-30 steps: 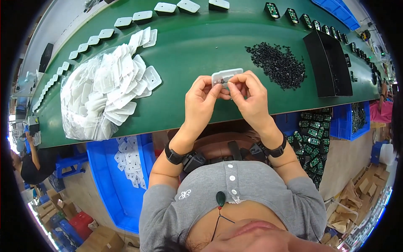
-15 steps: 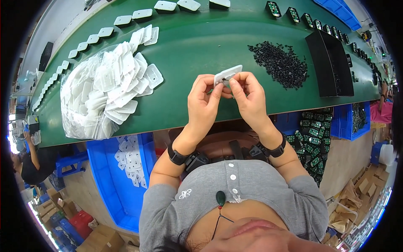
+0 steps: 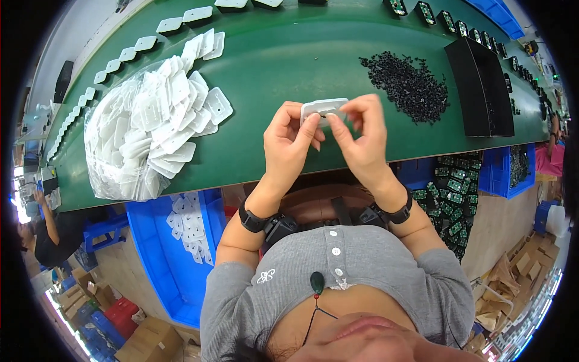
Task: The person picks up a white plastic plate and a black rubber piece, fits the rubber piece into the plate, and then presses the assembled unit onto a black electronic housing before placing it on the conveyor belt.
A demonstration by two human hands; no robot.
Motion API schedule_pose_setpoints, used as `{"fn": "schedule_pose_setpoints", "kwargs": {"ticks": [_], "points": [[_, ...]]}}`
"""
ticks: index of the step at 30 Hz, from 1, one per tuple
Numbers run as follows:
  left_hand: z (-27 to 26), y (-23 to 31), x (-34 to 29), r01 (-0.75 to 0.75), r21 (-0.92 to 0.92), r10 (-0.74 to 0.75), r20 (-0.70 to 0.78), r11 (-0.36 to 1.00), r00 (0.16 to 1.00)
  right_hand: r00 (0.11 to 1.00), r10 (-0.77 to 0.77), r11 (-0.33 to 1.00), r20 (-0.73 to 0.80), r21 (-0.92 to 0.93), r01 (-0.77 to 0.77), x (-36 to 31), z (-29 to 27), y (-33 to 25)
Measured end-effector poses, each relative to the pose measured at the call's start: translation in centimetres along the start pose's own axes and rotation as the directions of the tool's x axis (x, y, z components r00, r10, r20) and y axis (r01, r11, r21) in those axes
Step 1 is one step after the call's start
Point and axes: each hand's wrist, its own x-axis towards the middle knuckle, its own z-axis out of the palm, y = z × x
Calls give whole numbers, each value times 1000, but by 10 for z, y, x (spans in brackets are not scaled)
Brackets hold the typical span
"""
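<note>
Left hand (image 3: pixel 286 134): pinching white plate (image 3: pixel 313 107)
Right hand (image 3: pixel 363 134): at white plate, can't tell grasp
Dark piece (image 3: pixel 324 114): between hands, apparently being seated
White plate: probably needs steadying next

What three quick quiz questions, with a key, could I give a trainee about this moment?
1. What is held in the fingers of the left hand?
2. True or false: the heap of small black parts lies to the right of the bagged white plates.
3. The open box beside that heap is: A) blue; B) white; C) black.

Key: 1, a white plate; 2, true; 3, C.
</note>
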Motion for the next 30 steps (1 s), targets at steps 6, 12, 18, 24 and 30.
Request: {"fn": "schedule_pose_setpoints", "kwargs": {"ticks": [6, 12, 18, 24, 30], "points": [[-5, 2, 4, 61, 75, -65, 51, 995, 997, 997, 23, 999, 67, -37, -20, 14, -15, 11], [-6, 3, 11, 158, 82, -165, 86, 984, 983, 868, 221, 924, 445, 189, -332, 27, -27, 22], [-6, 10, 21, 201, 101, -214, 139, 974, 967, 725, 275, 698, 631, 388, -602, 40, -31, 35], [-2, 6, 29, 346, -43, -341, 92, 937, 936, 754, 335, 723, 565, 359, -590, 50, -22, 33], [-24, -1, 32, 225, 129, -198, -192, 966, 961, 822, 70, 976, 565, -209, 60, 101, -29, 19]]}}
